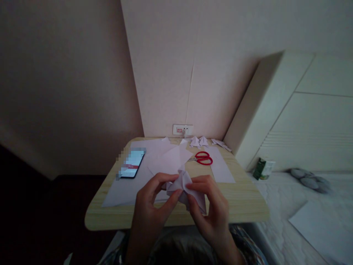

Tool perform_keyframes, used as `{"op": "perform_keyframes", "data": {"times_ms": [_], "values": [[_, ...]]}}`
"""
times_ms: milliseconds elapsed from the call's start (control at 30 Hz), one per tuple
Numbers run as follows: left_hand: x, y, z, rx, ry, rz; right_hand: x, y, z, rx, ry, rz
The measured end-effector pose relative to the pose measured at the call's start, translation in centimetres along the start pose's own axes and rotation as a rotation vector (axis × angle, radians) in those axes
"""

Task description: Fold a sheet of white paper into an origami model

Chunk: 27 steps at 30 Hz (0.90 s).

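Note:
A small folded piece of white paper (182, 184) is held above the near edge of a light wooden table (242, 200). My left hand (151, 206) pinches its left side with thumb and fingers. On the paper's right side, my right hand (211, 206) grips it with fingers closed. Flat white sheets (129, 187) lie on the table under and behind the hands.
Red-handled scissors (203, 158) lie behind the hands. A lit phone (132, 164) rests on the sheets at the left. Several small folded paper shapes (199, 141) sit by the wall under a socket (182, 129). A bed (289, 221) at the right holds a green carton (263, 168) and a paper sheet (322, 228).

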State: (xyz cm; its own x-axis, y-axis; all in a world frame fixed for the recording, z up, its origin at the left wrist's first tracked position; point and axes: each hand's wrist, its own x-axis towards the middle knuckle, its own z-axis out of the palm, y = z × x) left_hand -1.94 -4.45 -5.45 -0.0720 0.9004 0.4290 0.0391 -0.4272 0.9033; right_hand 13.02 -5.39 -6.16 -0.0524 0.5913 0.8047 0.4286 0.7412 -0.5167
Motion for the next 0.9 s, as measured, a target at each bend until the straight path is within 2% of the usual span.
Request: {"op": "perform_keyframes", "data": {"times_ms": [200, 400, 500, 633, 833, 900], "values": [[0.21, -0.03, -0.12, 0.035, -0.017, 0.023, -0.07, 0.05, -0.05, 0.001, 0.001, -0.031], [0.06, 0.52, 0.43, -0.030, 0.084, -0.049, 0.00, 0.07, 0.10, 0.000, -0.028, -0.006], [0.20, 0.42, 0.48, -0.054, 0.091, -0.084, -0.03, 0.10, 0.08, -0.005, -0.048, 0.025], [0.49, -0.16, -0.03, -0.007, 0.024, -0.036, -0.19, 0.11, 0.09, 0.017, -0.035, 0.085], [0.31, -0.05, -0.17, 0.074, -0.091, 0.013, -0.14, 0.70, 0.09, 0.118, 0.087, 0.276], [0.33, 0.12, -0.07, 0.095, -0.125, 0.045, 0.06, 0.95, 0.08, 0.176, 0.060, 0.324]]}}
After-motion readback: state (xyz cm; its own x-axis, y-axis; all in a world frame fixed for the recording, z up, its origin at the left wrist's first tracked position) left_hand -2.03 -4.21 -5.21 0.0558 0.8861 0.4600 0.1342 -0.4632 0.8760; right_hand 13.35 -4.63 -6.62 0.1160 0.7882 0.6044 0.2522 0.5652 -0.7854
